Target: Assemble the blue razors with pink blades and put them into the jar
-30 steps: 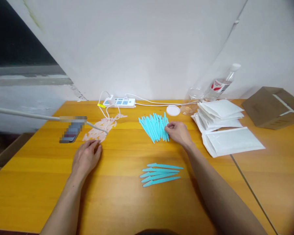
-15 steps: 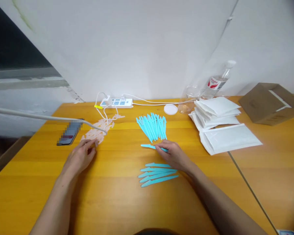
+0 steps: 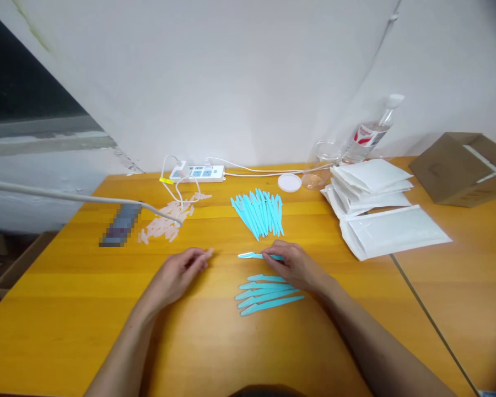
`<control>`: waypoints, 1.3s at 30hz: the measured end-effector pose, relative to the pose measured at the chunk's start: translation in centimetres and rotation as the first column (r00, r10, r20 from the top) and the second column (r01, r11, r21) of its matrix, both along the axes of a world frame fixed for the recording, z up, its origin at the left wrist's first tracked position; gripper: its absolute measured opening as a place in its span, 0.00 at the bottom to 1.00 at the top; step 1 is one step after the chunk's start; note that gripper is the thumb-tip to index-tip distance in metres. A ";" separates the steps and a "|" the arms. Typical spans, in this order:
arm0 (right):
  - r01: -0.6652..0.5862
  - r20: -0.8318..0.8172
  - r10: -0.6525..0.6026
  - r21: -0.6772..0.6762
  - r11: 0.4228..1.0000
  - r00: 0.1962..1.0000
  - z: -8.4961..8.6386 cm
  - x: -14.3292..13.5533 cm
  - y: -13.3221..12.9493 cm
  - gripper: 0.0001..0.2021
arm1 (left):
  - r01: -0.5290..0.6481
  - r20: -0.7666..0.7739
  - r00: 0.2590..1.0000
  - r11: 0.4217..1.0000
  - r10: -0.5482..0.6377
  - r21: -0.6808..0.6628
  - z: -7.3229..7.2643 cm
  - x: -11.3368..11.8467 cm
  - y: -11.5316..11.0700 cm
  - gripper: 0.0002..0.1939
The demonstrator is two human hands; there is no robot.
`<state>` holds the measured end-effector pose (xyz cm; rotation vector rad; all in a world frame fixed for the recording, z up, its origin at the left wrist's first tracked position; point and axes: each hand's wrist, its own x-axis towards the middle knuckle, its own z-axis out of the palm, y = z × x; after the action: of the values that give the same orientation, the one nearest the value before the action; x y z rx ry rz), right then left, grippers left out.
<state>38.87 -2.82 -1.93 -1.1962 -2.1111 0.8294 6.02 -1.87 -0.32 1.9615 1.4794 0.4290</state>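
My right hand (image 3: 291, 260) pinches a turquoise eyebrow razor (image 3: 248, 255) by its handle, blade end pointing left. My left hand (image 3: 186, 270) is closed, with a small pale pink blade cap (image 3: 209, 252) at its fingertips, a short way left of the razor's tip. Beyond my right hand lies a fanned pile of turquoise razors (image 3: 259, 214). Several more razors, in a loose row (image 3: 268, 298), lie on the near side of that hand. A scattered heap of pale pink caps (image 3: 163, 225) rests further back on the left.
A phone (image 3: 122, 223) lies left of the caps, under a hanging white cable (image 3: 66, 194). Along the wall stand a power strip (image 3: 204, 173), a round lid (image 3: 290, 182), a clear jar (image 3: 316, 171) and a bottle (image 3: 367, 135). White padded envelopes (image 3: 397, 234) and a cardboard box (image 3: 450, 171) are right.
My left hand has left the heap of caps and moved right toward the razor, carrying a pink cap. My right hand has come slightly nearer me, still holding the razor.
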 end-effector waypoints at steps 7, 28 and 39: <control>0.014 0.032 -0.015 0.029 0.999 0.999 0.2 0.9 -0.1 0.14 | 0.080 0.271 0.962 0.984 -0.035 -0.157 -0.1 6.7 0.6 0.19; 0.549 0.318 -0.545 0.085 0.831 0.776 1.2 2.1 5.3 0.17 | 0.598 -0.231 0.800 0.766 -0.554 0.236 -1.3 12.9 -4.1 0.26; 0.561 0.432 -0.512 0.015 0.828 0.743 0.3 0.6 9.1 0.13 | -0.016 -0.147 0.985 0.906 0.086 0.422 -1.2 -0.5 0.2 0.20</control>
<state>39.44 6.27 -1.67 -2.0760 -1.8560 0.4483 5.56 -1.62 -1.52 2.3431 1.6491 0.6717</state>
